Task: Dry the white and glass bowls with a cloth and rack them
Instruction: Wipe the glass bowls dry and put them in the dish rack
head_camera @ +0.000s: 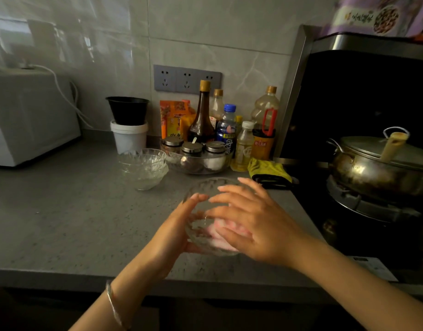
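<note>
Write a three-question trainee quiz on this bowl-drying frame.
1. True or false: the left hand grips the glass bowl.
2. Multiple choice: the pink cloth is A) inside the held bowl, B) on the stove, C) draped over the pot lid.
3. Short answer: which hand is on the cloth, fingers spread over the bowl's mouth?

Key: 1 true; 2 A; 3 the right hand.

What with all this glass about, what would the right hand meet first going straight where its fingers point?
Probably the left hand, its thumb on the glass bowl; beyond, the stacked bowls.
</note>
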Motion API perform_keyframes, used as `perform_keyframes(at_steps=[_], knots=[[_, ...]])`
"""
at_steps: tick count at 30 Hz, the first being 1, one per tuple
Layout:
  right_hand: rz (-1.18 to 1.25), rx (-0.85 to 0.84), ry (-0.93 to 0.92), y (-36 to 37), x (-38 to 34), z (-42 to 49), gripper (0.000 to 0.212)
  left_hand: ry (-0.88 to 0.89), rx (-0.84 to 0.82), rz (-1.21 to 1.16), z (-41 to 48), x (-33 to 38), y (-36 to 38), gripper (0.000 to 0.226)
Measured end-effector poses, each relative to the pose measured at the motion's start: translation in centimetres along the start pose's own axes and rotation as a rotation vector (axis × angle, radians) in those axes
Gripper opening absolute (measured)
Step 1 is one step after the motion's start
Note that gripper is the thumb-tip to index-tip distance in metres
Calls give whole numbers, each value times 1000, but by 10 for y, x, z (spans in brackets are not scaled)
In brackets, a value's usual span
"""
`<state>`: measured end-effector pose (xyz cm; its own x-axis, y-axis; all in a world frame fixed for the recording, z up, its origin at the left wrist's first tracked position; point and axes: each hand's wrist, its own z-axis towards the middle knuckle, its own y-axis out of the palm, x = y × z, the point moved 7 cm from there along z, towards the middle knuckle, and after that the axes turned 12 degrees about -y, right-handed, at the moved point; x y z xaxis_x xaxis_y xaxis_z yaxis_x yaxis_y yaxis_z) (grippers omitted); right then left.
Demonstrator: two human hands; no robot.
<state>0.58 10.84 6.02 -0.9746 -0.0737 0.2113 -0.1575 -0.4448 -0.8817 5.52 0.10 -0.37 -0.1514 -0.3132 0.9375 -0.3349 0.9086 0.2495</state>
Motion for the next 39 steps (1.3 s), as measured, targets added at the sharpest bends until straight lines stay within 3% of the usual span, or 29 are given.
perform_keyframes(at_steps=[3,8,12,14,17,19,21,25,30,34,39], knots=[[-2,-67,58,2,1,-8,45,75,50,18,-6,1,-5,45],[-106,-180,-54,7,-20,-19,54,210,147,-35,-15,8,-8,57],[-143,-257,222,21,-39,-21,64,308,265,-32,-19,5,1,36],[26,-187,305,19,-53,-12,61,348,285,-77,-20,3,9,34],[303,-134,280,19,-63,-7,66,384,295,-152,-20,5,13,37],[356,-80,254,10,-61,-8,50,391,294,-128,-20,9,12,39],[243,-87,217,8,-52,-15,36,374,278,-132,-19,10,7,38],[-144,-157,215,10,-37,-25,50,405,333,-48,-21,9,4,38],[-191,-19,249,21,-65,-18,65,411,280,-128,-19,8,21,33],[-117,-53,111,26,-52,-25,62,316,222,-129,-13,1,14,31],[-244,-151,-156,18,-23,-41,42,147,100,121,-3,3,2,32]])
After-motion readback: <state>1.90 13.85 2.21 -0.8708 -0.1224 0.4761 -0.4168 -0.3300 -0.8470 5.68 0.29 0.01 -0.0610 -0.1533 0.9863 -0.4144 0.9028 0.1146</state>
